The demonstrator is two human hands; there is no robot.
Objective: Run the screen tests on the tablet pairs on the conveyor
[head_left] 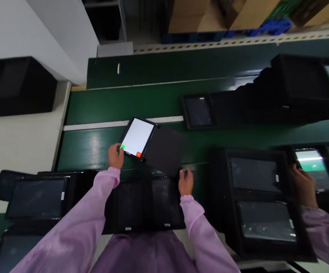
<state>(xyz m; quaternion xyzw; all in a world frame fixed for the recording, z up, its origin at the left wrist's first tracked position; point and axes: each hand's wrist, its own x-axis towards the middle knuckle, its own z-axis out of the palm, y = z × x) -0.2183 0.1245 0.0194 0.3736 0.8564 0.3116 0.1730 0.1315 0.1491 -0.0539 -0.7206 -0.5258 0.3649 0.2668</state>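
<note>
My left hand (116, 156) grips the lower left corner of a tablet (138, 136). Its screen is lit white, with a green patch in one bottom corner and an orange one in the other. A flat black cover (166, 149) lies open on the tablet's right side, slightly blurred. At the cover's near right corner, my right hand (186, 182) is closed with its fingertips on the dark edge. Just below, between my forearms, a black tray (146, 223) holds two dark-screened tablets, one of them (166, 201) beside my right hand.
More dark tablets (39, 197) lie at my left. On the right stands a black tray with two tablets (254, 174), and another person's hand (305, 185) is next to it. Overlapping black trays (238, 110) line the green conveyor (110, 104). Cardboard boxes (190, 15) stand behind.
</note>
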